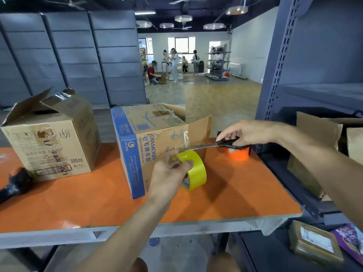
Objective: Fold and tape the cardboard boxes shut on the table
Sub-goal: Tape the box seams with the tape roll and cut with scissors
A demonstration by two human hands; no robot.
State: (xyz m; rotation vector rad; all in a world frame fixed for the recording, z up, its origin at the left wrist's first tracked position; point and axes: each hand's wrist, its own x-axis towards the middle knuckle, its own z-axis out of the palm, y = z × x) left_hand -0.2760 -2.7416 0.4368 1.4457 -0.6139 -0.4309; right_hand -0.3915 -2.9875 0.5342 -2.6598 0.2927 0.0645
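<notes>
Table (78, 203): a wide orange top with a pale edge, carrying two cardboard boxes and two rolls of tape.

Middle box (137, 146): brown card with blue print, standing at the centre of the table. A brown flap at its right end hangs open. It looks light and stiff, though the corners are creased, so it is likely best steadied with a flat palm on a panel rather than by a flap.

Left box (53, 138): plain brown and well apart from the middle box, with its top flaps standing up, not yet folded.

Left hand (167, 173): fingers curled through and round the yellow tape roll (196, 171), holding it just in front of the middle box, above the table.

Right hand (243, 132): thumb and fingers closed in the black handles of the scissors (214, 145), reaching in from the right.

Orange roll (238, 154): sits on the table under the right hand, untouched.

Tape strip (183, 142): clear and thin, stretched from the box's front corner down to the yellow roll. The scissor tips meet it. It is sticky and limp, and will probably curl back on itself once cut unless kept taut.

Step in hand: probably cutting the strip free of the roll.
</notes>
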